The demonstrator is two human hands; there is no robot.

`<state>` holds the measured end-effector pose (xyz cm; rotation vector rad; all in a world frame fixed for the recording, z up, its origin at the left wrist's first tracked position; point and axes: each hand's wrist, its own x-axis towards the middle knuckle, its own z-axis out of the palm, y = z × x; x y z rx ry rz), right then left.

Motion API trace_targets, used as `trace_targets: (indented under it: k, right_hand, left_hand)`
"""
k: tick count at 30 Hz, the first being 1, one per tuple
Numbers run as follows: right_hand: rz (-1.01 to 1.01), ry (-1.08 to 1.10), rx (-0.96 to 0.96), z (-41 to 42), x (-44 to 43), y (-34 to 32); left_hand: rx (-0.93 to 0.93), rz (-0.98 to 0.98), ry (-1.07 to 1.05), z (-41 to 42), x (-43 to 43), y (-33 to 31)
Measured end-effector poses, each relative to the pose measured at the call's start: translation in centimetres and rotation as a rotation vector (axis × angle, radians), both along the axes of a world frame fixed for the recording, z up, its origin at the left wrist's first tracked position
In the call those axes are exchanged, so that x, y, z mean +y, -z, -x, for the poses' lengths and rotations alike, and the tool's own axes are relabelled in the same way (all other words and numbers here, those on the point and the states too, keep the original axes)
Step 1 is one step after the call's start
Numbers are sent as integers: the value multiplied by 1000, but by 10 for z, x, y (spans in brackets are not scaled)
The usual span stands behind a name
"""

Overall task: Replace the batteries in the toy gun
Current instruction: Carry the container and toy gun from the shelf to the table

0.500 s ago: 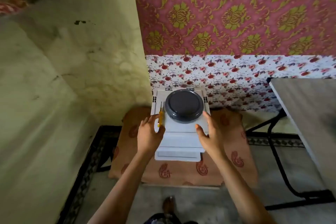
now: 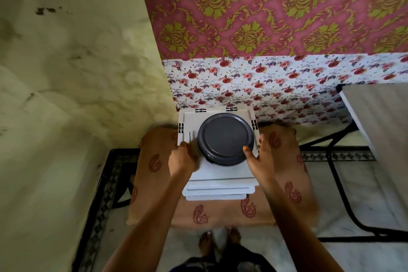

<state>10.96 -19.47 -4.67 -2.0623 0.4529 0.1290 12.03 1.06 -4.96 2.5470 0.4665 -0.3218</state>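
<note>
Dark grey lid (image 2: 225,140), white box (image 2: 217,174), pink-green damask wall (image 2: 276,6).

Between our left hand (image 2: 182,159) and right hand (image 2: 260,158) we see a white plastic drawer unit (image 2: 220,173) on a tan paisley cushion (image 2: 220,214), its top bearing a round dark grey lidded container (image 2: 225,139)

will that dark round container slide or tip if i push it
Probably slide, not tip: the dark round container looks wide and low. It and the white stack look smooth, so little grip. Weight unclear: contents hidden.
</note>
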Motion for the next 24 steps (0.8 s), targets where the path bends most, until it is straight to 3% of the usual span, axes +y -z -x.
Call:
trace_targets:
  k: [3,7,9,14,18,24]
  right_hand:
    - [-126,59,49,-7,-1,2]
    - [-293,127,81,-11,-3,0]
    - [-334,138,73,-12,-4,1]
    - [-383,112,52,-12,-5,2]
    - [-409,95,55,-12,-8,2]
    - [-451,133,41,0,-13,-5]
  left_hand:
    - [-48,91,-162,-6,6,-1]
    - [-171,526,-577,-20,11,-13]
    - [-126,637,-647,-28,9,-16]
    - [87,717,-526,-37,-8,-16]
    - [93,830,-456,-31,-22,-8]
    - [14,831,-424,-23,-29,-15]
